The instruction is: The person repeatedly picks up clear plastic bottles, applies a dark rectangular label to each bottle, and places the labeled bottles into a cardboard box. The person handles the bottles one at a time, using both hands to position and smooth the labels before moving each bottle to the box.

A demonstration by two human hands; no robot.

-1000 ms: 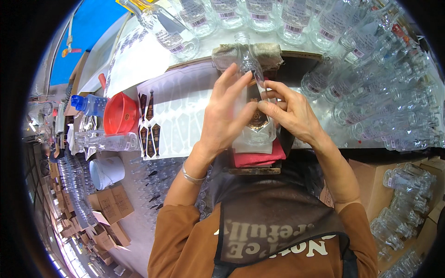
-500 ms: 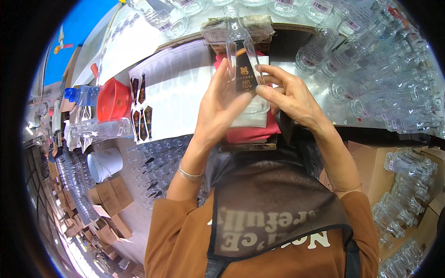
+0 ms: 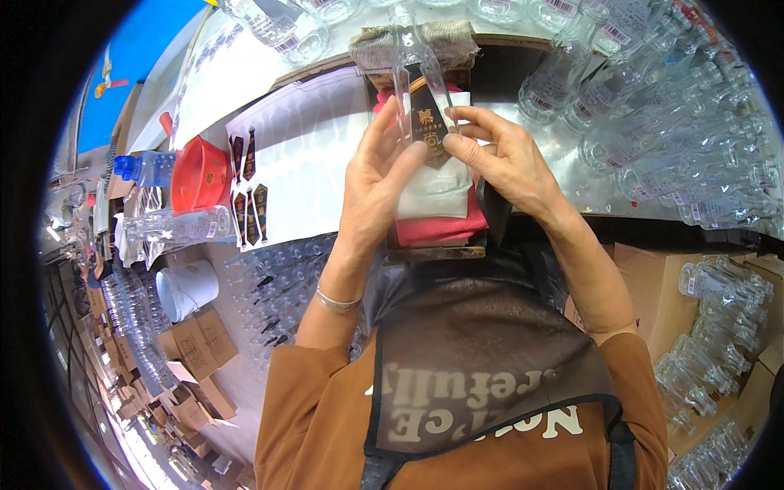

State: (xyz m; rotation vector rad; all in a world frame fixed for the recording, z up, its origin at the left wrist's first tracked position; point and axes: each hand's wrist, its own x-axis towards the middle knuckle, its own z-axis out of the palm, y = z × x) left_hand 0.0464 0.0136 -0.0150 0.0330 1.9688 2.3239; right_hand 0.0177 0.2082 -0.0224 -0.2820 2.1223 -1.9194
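Note:
A clear glass bottle (image 3: 406, 59) lies in front of me with its neck pointing away. It rests on a wooden stand (image 3: 425, 251) padded with pink cloth (image 3: 425, 231) and white cloth, its neck over a folded grey cloth (image 3: 367, 54). On its upper face is a dark, tie-shaped label (image 3: 428, 114) with gold print. My left hand (image 3: 374, 175) curves along the bottle's left side, thumb at the label's lower part. From the right, my right hand (image 3: 510, 159) grips the bottle, thumb by the label's lower right edge and fingers bent over the side.
Left of the stand, a white sheet (image 3: 310, 155) carries several more dark labels (image 3: 255, 208). Beyond it are a red bowl (image 3: 200, 175), a blue-capped plastic bottle (image 3: 147, 168) and a lying glass bottle (image 3: 175, 226). Glass bottles (image 3: 653, 139) crowd the right side; cartons (image 3: 665, 286) stand below.
Both thumbs have moved closer together over the label's lower part. My left thumb has risen from beside the label's bottom end onto its edge.

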